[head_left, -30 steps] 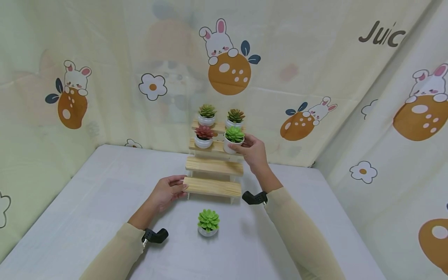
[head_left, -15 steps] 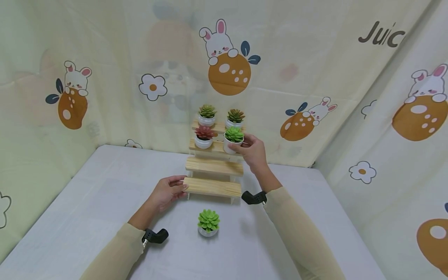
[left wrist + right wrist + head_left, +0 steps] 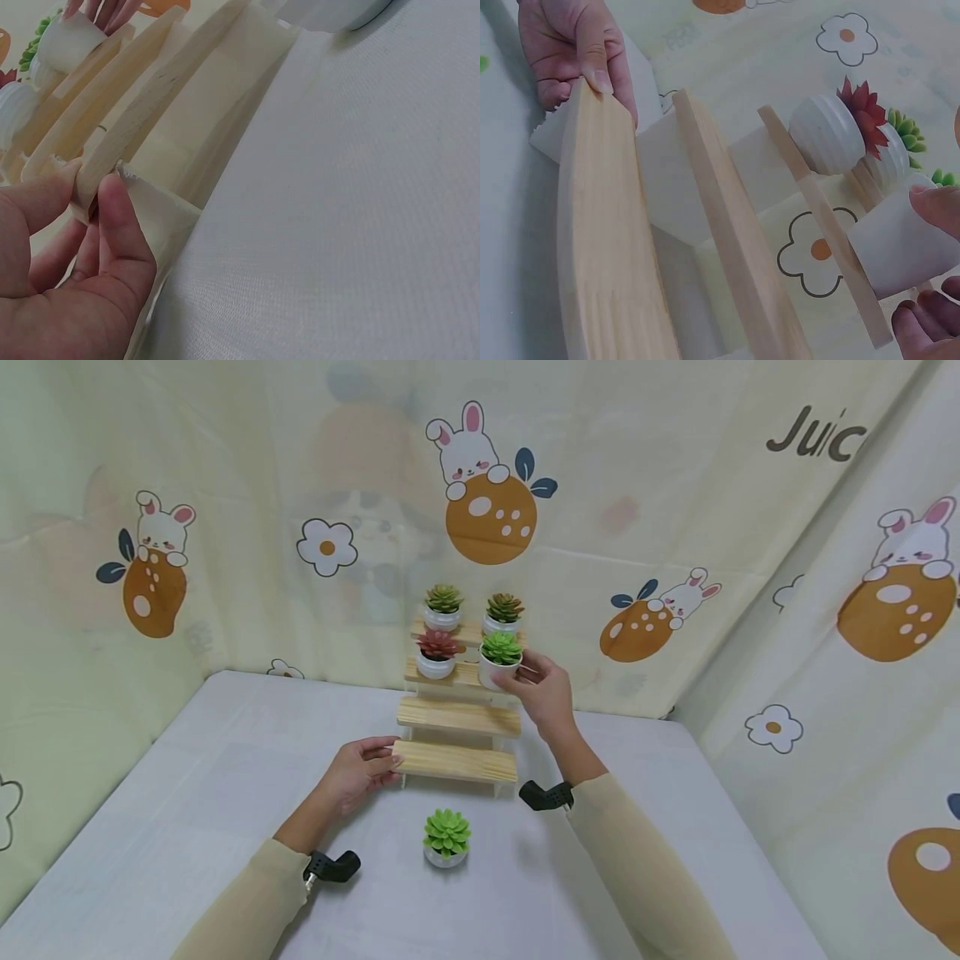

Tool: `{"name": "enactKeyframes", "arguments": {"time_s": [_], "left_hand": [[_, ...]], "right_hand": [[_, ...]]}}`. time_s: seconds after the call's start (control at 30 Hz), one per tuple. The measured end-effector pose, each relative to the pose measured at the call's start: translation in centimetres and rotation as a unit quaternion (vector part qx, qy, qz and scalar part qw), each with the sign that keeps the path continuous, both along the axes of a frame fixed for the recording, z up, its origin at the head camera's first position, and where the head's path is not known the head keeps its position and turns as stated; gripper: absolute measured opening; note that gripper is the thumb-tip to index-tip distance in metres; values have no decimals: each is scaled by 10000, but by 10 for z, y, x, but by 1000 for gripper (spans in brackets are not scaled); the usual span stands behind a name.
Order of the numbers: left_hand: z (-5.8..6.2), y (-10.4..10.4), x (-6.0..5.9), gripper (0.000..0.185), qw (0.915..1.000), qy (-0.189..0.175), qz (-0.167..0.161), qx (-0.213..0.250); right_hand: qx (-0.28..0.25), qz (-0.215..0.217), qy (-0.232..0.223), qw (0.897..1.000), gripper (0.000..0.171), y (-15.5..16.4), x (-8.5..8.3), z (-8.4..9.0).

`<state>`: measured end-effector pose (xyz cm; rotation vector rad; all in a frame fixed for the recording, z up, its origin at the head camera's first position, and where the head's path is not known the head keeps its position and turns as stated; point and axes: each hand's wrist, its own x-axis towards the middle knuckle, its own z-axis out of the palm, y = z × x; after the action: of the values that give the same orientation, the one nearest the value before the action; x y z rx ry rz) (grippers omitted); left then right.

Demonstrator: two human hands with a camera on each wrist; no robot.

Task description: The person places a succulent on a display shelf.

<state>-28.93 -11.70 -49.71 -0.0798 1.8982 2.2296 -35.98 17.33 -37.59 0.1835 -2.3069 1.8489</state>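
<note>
A four-step wooden stand point(image 3: 458, 717) sits at the back of the white table. My right hand point(image 3: 522, 672) grips a white pot with a bright green succulent point(image 3: 501, 657) at the right end of the third step; the right wrist view shows the fingers point(image 3: 934, 206) curled round this pot point(image 3: 900, 244). A red succulent pot point(image 3: 437, 654) stands to its left on the same step. My left hand point(image 3: 384, 762) pinches the left end of the bottom step point(image 3: 112, 154) between thumb point(image 3: 120, 225) and fingers.
Two more succulent pots point(image 3: 444, 606) point(image 3: 504, 612) stand on the top step. Another green succulent pot point(image 3: 446, 839) stands on the table point(image 3: 187, 793) in front of the stand, between my forearms. Printed curtains point(image 3: 225, 485) close in the back and both sides.
My right wrist has sunk slightly while the hand stays on the green succulent pot at the third step. The left hand has not moved.
</note>
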Motion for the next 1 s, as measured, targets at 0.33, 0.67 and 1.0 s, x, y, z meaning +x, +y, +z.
{"name": "enactKeyframes", "arguments": {"time_s": [0.33, 0.67, 1.0], "left_hand": [[2, 0, 1, 50, 10000, -35, 12, 65], [3, 0, 1, 50, 9999, 16, -55, 87], [4, 1, 1, 50, 10000, -40, -17, -11]], "right_hand": [[-355, -257, -37, 9990, 68, 4, 22, -2], [-621, -260, 280, 9973, 63, 10, 48, -18], [-831, -22, 236, 9963, 57, 10, 87, -49]]}}
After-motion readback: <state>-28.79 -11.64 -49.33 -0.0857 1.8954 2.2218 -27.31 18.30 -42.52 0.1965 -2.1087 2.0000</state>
